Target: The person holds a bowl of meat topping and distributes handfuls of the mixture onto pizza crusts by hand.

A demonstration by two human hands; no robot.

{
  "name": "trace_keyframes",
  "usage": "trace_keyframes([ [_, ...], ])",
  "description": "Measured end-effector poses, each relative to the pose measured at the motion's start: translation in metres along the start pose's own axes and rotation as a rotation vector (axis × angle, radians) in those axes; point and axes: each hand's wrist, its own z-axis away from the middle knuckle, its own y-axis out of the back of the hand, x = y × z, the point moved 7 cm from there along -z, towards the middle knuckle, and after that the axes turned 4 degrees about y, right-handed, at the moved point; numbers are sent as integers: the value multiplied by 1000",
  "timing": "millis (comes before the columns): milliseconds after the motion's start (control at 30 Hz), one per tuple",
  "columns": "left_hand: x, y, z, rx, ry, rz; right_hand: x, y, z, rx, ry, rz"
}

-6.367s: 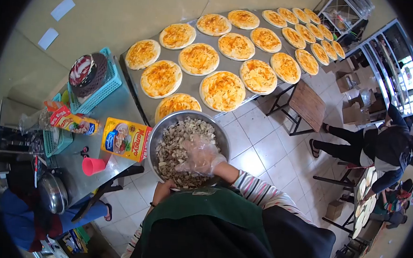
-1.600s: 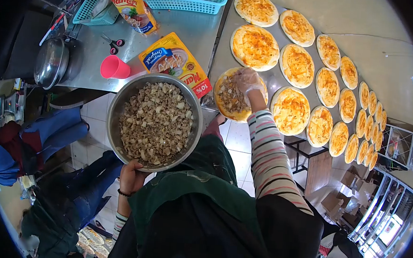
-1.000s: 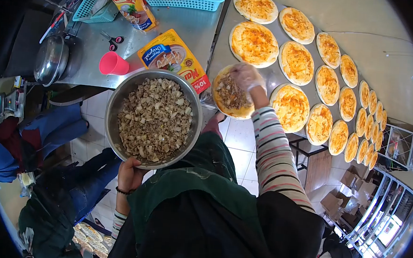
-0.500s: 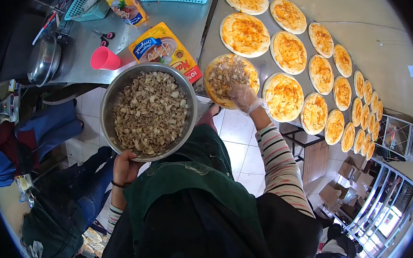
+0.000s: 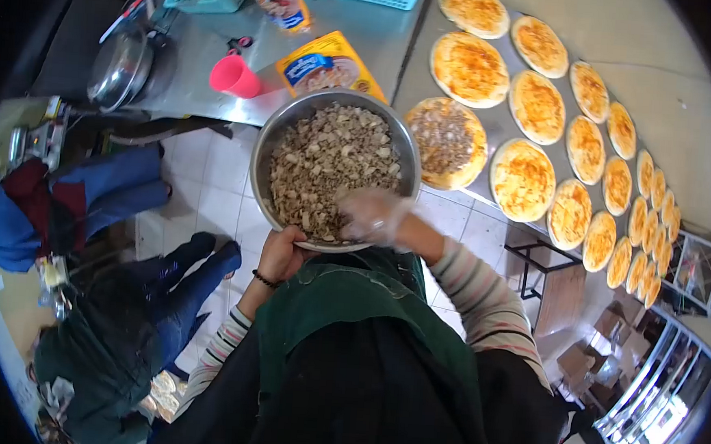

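The left hand [image 5: 282, 256] has its grip closed on the near rim of the steel bowl [image 5: 409, 160]. The gloved right hand [image 5: 372, 215] is in the crumbled filling [image 5: 335, 152]; whether it clasps any, I cannot tell. A partly topped pizza [image 5: 444, 142] lies beside, on the worktop [image 5: 496, 123].
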Motion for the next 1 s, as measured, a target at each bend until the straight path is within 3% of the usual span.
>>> trace_keyframes([
  [67, -6, -3, -4, -39, 49, 15, -16, -15, -12, 247, 150, -61],
  [100, -5, -3, -3, -39, 24, -25, -16, -9, -16, 257, 125, -45],
  [167, -2, -9, 0, -57, 13, -77, -6, -12, -18, -24, -109, -104],
  [300, 0, -5, -1, -25, 10, -163, 7, 11, -2, 187, -17, -140],
  [367, 2, -7, -4, 4, 29, -209, 28, 19, 5, 203, -267, -442],
  [400, 4, -14, -4, -63, -3, -219, 29, 28, 6, 123, -194, -184],
  [433, 2, -12, -7, -67, 1, -221, 33, 42, 11, 125, -200, -183],
  [500, -3, -2, -16, -51, 49, -63, 58, 62, 35, 268, -388, -961],
  [567, 1, -4, -14, -63, 66, -114, 82, 99, 67, 499, -393, -1038],
  [667, 6, -9, -8, -79, 68, -126, 144, 141, 111, 642, -634, -559],
  [800, 14, -14, -2, -31, -35, -52, 242, 124, 140, 693, -589, -220],
  [867, 17, -12, -2, -8, -41, -32, 242, 116, 124, 220, -632, 560],
  [1000, 22, -17, 2, 11, -43, -3, 235, 118, 126, 362, -673, 450],
])
